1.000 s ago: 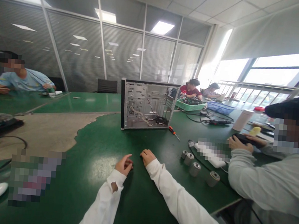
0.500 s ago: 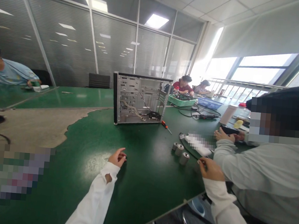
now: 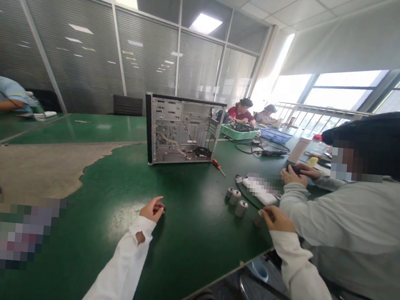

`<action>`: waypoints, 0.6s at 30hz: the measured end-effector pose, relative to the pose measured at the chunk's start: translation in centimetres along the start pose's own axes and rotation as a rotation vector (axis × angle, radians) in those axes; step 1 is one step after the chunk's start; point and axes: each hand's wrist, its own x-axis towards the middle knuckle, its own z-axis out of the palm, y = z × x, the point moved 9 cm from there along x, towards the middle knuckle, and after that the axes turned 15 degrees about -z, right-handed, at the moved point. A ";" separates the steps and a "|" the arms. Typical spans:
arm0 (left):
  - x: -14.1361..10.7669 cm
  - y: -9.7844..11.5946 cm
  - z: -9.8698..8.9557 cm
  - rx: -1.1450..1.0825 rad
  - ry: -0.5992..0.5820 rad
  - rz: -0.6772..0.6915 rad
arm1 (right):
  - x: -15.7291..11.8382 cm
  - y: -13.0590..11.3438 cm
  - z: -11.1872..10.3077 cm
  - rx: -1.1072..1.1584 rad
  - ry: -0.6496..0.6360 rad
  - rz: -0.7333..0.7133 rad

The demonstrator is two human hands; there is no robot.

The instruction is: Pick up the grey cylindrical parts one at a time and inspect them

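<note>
My right hand [image 3: 280, 218] has its thumb and fingers pinched at the top of a grey cylindrical metal weight [image 3: 259, 218] near the table's right edge. To the left of it, three more metal weights stand in a slanting row, the largest of them this weight [image 3: 241, 208] nearest me. My left hand [image 3: 152, 208] rests on the green table [image 3: 184, 246], fingers loosely curled and a little apart, with nothing visible in it. Beyond both hands stands an open computer case [image 3: 184, 132], its metal inside and loose cables facing me. An orange-handled screwdriver [image 3: 218, 166] lies by its right corner.
A white power strip [image 3: 260, 189] with a black cable lies behind the weights. At right sits a co-worker [image 3: 348, 219] in a light sleeve, holding a dark object. Green basket [image 3: 239, 133] and blue basket [image 3: 274, 136] stand farther back. A bare grey patch [image 3: 44, 164] marks the left.
The whole view has shifted slightly left. My right hand stays by the outermost weight, which now shows more clearly beneath my fingers. My left hand keeps its place on the table.
</note>
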 end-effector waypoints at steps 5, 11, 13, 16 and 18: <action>-0.9 0.6 -0.3 -0.027 0.000 0.002 | 0.1 -0.1 0.1 -0.036 -0.025 0.009; -2.1 0.6 -0.7 -0.012 0.002 0.008 | -0.3 -0.2 -0.2 -0.097 0.021 0.057; -2.8 1.8 -1.1 0.022 0.018 0.024 | -0.4 -0.2 -0.2 -0.122 0.022 0.049; -6.0 7.2 -3.1 0.082 0.099 0.118 | -0.4 -0.5 -0.2 -0.131 -0.002 0.000; -10.4 12.8 -5.8 0.037 0.201 0.314 | -0.3 -1.2 -0.7 -0.139 0.024 -0.043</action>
